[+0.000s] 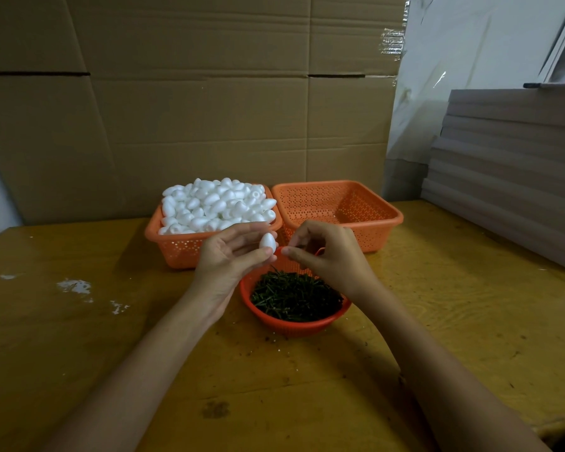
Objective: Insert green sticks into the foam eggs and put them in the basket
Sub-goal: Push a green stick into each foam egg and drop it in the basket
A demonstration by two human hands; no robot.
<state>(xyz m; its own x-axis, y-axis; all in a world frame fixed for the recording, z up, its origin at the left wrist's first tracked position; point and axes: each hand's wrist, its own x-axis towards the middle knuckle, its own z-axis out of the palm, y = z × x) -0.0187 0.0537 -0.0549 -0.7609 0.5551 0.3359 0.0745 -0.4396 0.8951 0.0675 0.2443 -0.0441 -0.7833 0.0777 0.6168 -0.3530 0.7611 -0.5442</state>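
Seems to be at the very beginning. In the square orange basket (372, 236) at the far side of the worktop (79, 337), no finished egg to see. Just beside it on the left, a second basket (177, 249) heaped with white foam eggs (216, 203), so nearly all the work left to do.

Left grip (229, 256) curled round one foam egg (268, 241), thumb below and fingers behind, raised in front of the heaped basket. Right grip (323, 252) pinched, thumb against forefinger, tips just beside this egg. Perhaps on a green stick, but cannot tell: too thin or hidden. Judged as the insertion step for a first egg.

Eggs matt, smooth, light-looking, more pointed at one end. Baskets of thin plastic, walls pierced with many small holes. Round red bowl (291, 326) near the middle of the worktop, full of short dark green sticks (294, 295), thin as needles and tangled. Worktop of yellowish wood, worn and stained, with white crumbs (75, 285) toward the left edge.
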